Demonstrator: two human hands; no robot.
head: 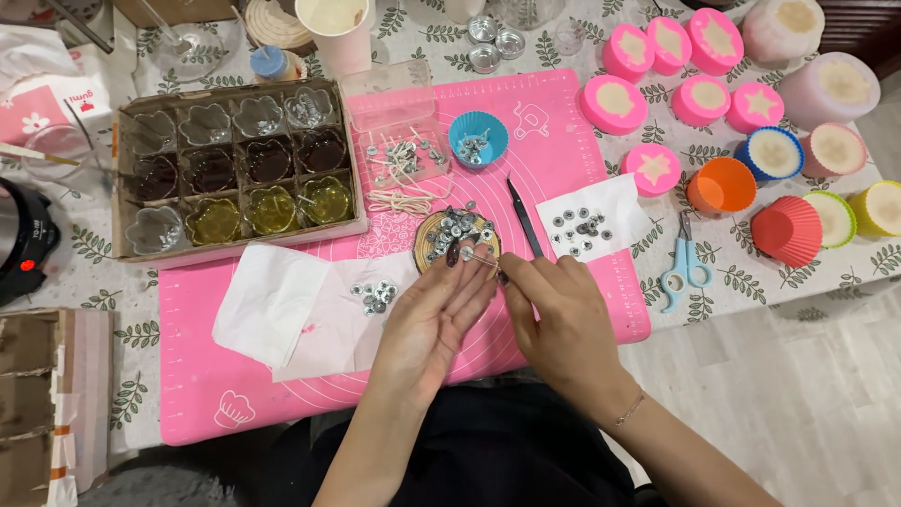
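Threading, by the look of it: a thin pale candle wick [483,263] is being fitted to a small round metal wick tab [466,253].

- Left hand [434,314]: palm up, fingers half curled, fingertips pinching the tab.
- Right hand [554,314]: closed in a fine pinch on the wick's right end.
- Wick: held above the round wooden coaster [432,255] heaped with tabs, on the pink silicone mat [197,376] over the worktop [713,282]; long axis runs left to right, free end pointing left at the tab.
- Next move, judged: steady alignment with the tab's centre hole.
- Nearby: black tweezers [524,216] just beyond.
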